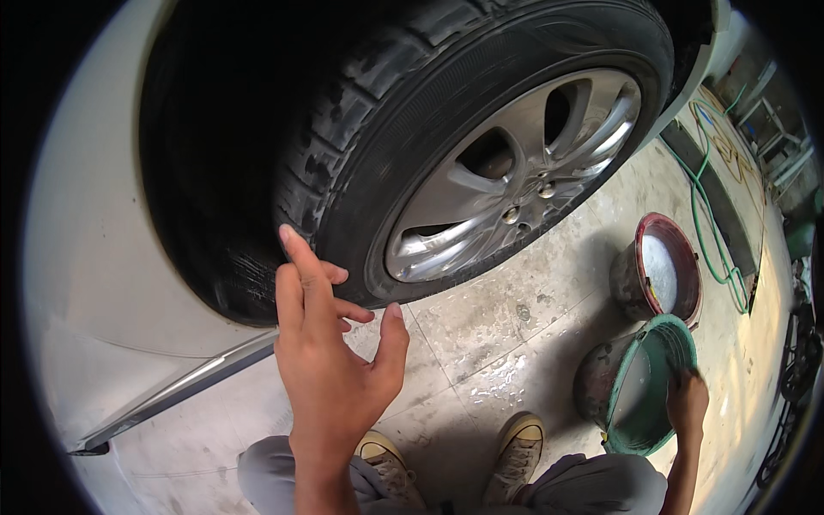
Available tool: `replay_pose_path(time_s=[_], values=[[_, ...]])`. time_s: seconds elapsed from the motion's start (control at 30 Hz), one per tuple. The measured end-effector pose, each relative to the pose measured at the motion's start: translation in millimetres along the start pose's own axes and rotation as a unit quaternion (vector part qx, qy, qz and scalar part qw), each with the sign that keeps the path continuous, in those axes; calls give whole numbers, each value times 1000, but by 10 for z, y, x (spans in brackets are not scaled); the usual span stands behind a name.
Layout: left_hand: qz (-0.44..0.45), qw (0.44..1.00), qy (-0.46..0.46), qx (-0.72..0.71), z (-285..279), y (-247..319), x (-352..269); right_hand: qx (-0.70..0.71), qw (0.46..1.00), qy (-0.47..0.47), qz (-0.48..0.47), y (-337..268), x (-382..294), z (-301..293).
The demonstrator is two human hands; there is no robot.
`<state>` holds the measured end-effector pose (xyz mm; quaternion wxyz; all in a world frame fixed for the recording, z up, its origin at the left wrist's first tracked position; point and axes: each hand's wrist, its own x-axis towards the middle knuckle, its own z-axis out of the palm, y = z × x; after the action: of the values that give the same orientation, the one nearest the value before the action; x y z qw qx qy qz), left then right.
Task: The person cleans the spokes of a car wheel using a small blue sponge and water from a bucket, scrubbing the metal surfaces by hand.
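My left hand (338, 328) is raised in front of the lower edge of a car tire (360, 161), fingers apart and nothing in them. Whether its fingertips touch the tread cannot be told. The tire is mounted on a multi-spoke alloy wheel (476, 180) inside a dark wheel arch. Over at the right, my right hand (687, 402) reaches over the rim of a green-lined bucket (676, 341) that holds cloudy liquid. Its fingers are in shadow against the inner wall, so anything in them is hidden.
Behind the green bucket stands a red-rimmed bucket (692, 277) with whitish, foamy contents. Wet patches mark the tiled floor (496, 380). A green hose (702, 199) lies at the right. The car's pale body panel (96, 257) rises at the left. My sneakers (518, 444) are below.
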<state>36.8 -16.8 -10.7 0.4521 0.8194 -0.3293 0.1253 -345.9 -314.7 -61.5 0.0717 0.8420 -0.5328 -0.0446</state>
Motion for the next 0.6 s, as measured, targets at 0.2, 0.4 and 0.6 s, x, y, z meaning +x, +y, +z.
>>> replay_pose_path(time_s=[0.2, 0.4, 0.6], values=[[3, 999, -29, 25, -64, 5, 18, -137, 975, -148, 90, 926, -57, 1699], [-28, 999, -41, 2, -119, 37, 26, -13, 935, -348, -66, 884, 88, 2240], [-36, 998, -53, 30, -177, 96, 60, -206, 961, -169, 73, 969, 149, 1134]])
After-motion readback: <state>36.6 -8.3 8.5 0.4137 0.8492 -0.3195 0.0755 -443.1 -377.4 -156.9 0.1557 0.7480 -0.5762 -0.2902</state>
